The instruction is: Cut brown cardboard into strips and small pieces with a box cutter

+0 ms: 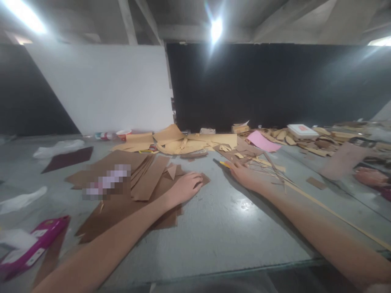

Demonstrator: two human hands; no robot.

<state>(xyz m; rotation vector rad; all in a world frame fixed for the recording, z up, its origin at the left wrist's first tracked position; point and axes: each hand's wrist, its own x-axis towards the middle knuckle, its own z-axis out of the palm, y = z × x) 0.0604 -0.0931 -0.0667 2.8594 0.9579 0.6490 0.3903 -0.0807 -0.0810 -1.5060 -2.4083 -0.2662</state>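
Note:
My left hand (190, 187) rests on the right end of a pile of brown sheets (122, 215), fingers curled and pressed together over a brown sheet piece (206, 179). What lies under the palm is hidden. To the right, just above the grey table, my right hand (241, 174) is closed round a yellow-handled knife (224, 164); its dark end points left and away from me. Narrower brown strips (149, 179) lie overlapped on the pile, left of my left hand.
Tan sheets (195, 142) and a pink sheet (263, 141) lie further back. A white box (303, 131) sits among scraps at right. A magenta case (39, 244) is at near left. Another person's hand (371, 177) shows at far right. The table's front edge (244, 270) runs below.

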